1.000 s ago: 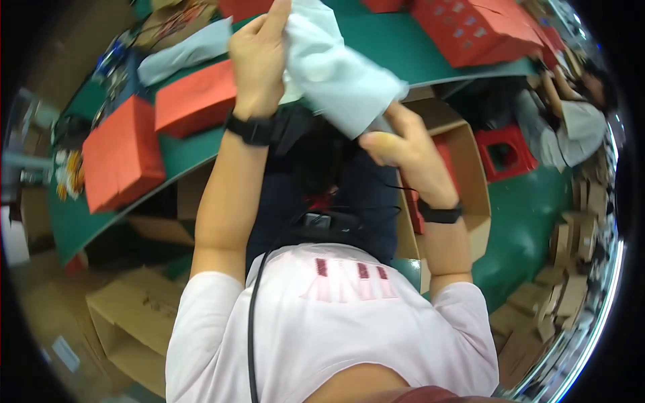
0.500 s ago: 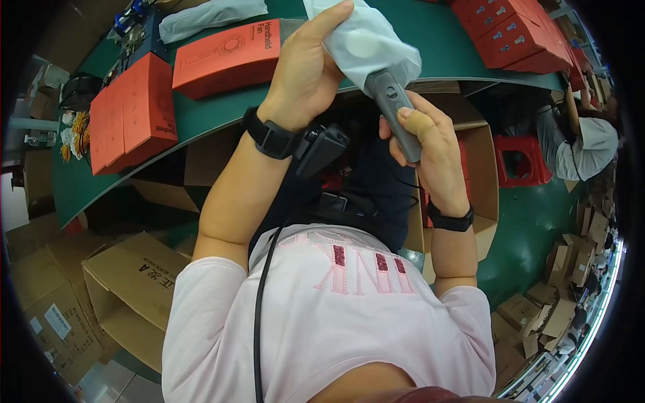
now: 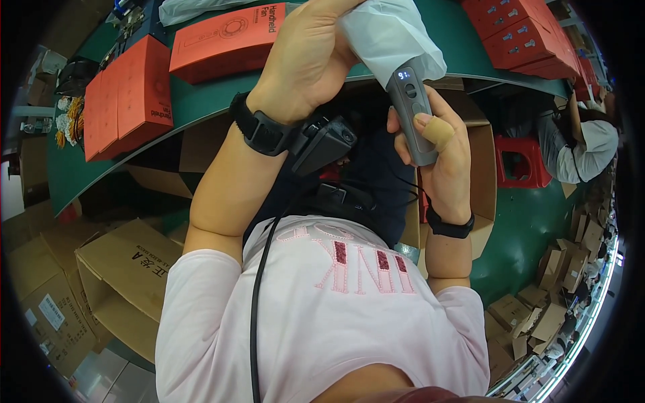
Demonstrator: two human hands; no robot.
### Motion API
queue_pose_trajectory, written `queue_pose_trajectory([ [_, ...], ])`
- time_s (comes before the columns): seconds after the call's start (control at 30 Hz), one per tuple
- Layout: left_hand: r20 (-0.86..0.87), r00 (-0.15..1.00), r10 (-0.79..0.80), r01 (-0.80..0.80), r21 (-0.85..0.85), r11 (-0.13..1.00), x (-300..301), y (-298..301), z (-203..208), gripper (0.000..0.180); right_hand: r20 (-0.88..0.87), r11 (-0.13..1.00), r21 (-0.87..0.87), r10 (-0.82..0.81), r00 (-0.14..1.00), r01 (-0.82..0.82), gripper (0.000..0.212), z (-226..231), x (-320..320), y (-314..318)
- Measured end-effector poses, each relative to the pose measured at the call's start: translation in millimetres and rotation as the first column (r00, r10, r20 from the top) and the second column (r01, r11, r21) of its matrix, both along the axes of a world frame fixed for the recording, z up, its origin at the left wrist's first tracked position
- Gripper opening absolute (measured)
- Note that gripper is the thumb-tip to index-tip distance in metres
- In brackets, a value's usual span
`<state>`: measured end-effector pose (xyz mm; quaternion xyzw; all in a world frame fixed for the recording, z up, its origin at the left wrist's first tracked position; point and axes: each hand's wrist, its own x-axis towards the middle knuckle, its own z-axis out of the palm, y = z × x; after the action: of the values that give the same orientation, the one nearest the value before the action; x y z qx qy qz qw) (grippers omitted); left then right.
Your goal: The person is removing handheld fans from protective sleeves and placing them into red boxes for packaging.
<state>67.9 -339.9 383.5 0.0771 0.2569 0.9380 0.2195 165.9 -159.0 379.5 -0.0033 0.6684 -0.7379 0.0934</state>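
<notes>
A grey handheld fan [image 3: 408, 101] is held up over the table's near edge, tilted, its head covered by a thin white bag [image 3: 391, 33]. My right hand [image 3: 449, 151] wraps round the handle, with the thumb, which has a tan plaster, lying on its front below a round button. A small display at the top of the handle is lit. My left hand [image 3: 306, 64] is closed on the left side of the bag at the fan's head; its fingertips are partly hidden behind the bag and cut off by the upper edge.
Red boxes [image 3: 222, 47] lie on the green table [image 3: 195, 111], with stacked red boxes [image 3: 531, 40] at the far right. Open cartons [image 3: 127, 269] stand at lower left. A red stool [image 3: 517, 161] and a seated person [image 3: 584, 144] are to the right. A black cable [image 3: 259, 302] runs down my shirt.
The fan has shifted slightly right and its handle has turned more upright, facing me. The display on it is now lit. Both hands keep their hold.
</notes>
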Motion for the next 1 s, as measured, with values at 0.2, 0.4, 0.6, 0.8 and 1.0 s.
queue_pose_trajectory([
  [0.2, -0.037, 0.999, 0.024, -0.024, 0.002, 1.0, -4, 3, 1, 0.028, -0.004, 1.0, -0.002, 0.012, 1.0, -0.012, 0.06, 1, -3, 3],
  [0.4, -0.331, 0.866, 0.374, -0.452, -0.2, 0.87, 3, 24, -8, 0.056, -0.034, 0.967, -0.204, -0.163, 0.986, 0.153, 0.062, -8, -1, 2],
  [0.6, -0.499, 0.813, 0.3, -0.415, -0.136, 0.9, 56, 75, -40, 0.112, -0.182, 0.848, -0.462, -0.378, 0.908, 0.26, 0.042, -34, -18, 9],
  [0.8, -0.207, 0.975, 0.08, -0.113, -0.155, 0.981, 25, 43, -2, 0.035, -0.342, 0.93, -0.27, -0.333, 0.879, 0.248, 0.049, -26, -7, 6],
  [1.0, -0.153, 0.972, 0.179, -0.212, -0.233, 0.949, 48, 76, -22, 0.041, -0.516, 0.917, -0.089, -0.376, 0.77, 0.388, 0.054, -36, -10, -16],
])
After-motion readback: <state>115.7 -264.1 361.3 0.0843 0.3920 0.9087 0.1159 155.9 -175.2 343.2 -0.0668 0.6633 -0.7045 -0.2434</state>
